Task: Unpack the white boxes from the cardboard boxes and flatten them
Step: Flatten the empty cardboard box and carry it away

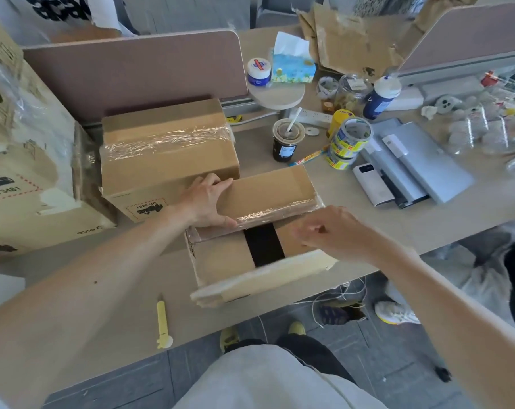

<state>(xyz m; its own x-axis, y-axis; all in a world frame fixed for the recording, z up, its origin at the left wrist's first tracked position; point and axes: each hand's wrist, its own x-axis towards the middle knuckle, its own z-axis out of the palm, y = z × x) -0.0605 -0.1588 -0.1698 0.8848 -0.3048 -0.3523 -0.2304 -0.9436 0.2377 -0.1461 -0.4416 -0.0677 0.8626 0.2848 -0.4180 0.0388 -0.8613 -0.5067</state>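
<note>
The person stands at the near edge of the counter with a small cardboard box right in front of them, its near side hanging a little past the counter's edge. The box is open at the top. Its far flap is folded back and lies almost flat, with clear tape crinkled along its fold, and its near flap tips down toward the person. Inside, a brown surface shows with a broad black strip across its middle.

The left hand lies on the left end of the far flap, fingers stretched out and released, thumb spread along the taped fold, pressing the flap down. The right hand hovers over the right side of the open box. It is blurred, its fingers are curled inward, and it cannot be told whether they pinch anything.

Just behind the open box, touching the far flap, sits a second cardboard box, sealed with clear tape. A larger carton wrapped in plastic stands at the left. A yellow box cutter lies on the counter left of the open box, near the edge. Further back are a dark drink cup with a straw, stacked tape rolls, a white power bank and a tissue box.
</note>
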